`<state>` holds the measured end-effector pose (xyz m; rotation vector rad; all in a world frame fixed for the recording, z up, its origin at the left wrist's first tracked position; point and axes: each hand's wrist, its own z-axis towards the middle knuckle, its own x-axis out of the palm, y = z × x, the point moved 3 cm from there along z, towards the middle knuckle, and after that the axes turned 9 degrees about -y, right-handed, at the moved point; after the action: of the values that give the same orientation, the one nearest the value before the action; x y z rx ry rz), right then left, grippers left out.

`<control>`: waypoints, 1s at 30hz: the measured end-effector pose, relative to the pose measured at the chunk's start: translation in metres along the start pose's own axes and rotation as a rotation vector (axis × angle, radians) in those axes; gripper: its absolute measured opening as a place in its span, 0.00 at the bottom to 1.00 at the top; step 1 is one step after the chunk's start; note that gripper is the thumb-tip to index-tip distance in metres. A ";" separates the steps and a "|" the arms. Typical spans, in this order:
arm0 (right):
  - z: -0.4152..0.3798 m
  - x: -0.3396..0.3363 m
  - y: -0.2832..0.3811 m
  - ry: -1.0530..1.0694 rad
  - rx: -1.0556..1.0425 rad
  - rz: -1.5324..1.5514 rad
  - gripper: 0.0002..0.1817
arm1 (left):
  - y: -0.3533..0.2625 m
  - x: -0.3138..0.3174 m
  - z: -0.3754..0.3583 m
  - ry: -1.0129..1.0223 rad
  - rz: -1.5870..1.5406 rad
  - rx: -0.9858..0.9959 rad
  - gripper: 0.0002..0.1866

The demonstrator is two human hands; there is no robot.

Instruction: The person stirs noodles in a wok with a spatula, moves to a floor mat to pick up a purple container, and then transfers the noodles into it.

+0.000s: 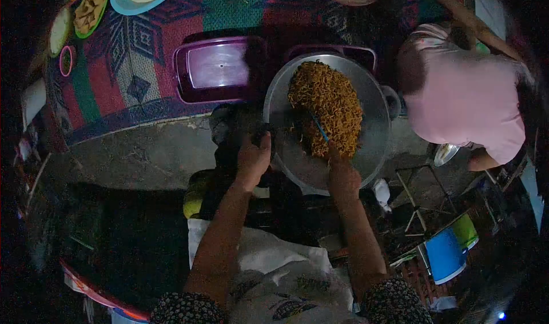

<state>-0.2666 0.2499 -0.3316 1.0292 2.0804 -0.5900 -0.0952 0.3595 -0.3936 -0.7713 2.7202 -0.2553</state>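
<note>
A wide metal pan [374, 138] holds a heap of brown noodles [334, 104], piled mostly towards its far side and middle. My right hand [344, 178] is over the pan's near rim, its fingers closed around a utensil with a thin blue handle [321, 128]. The utensil's far end runs into the noodles, so its shape is hidden. At the pan's left side, my left hand [254, 159] is closed, thumb up, gripping the pan's edge where a dark patch hides the exact hold.
Beyond the pan, a purple tray [180, 75] lies on a patterned mat [114, 89]; another purple rim shows behind the pan. Bowls [128, 6] line the far edge. A person in a pink top [466, 89] sits close on the right. A metal stand [420, 201] is near my right arm.
</note>
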 end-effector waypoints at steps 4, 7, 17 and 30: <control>0.008 -0.005 -0.001 0.272 0.068 -0.049 0.41 | 0.022 0.005 0.020 -0.169 0.238 0.280 0.41; 0.013 -0.003 0.000 0.311 0.086 -0.096 0.40 | 0.020 0.005 0.014 0.011 0.126 0.164 0.39; 0.030 -0.017 0.010 0.345 0.022 -0.163 0.34 | 0.096 0.036 0.062 0.089 0.277 0.050 0.36; 0.040 -0.010 0.015 0.362 0.080 -0.020 0.24 | 0.046 0.011 0.012 0.270 0.319 0.046 0.25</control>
<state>-0.2343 0.2267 -0.3507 1.2365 2.3979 -0.5309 -0.1217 0.3911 -0.4190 -0.2985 3.0228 -0.3690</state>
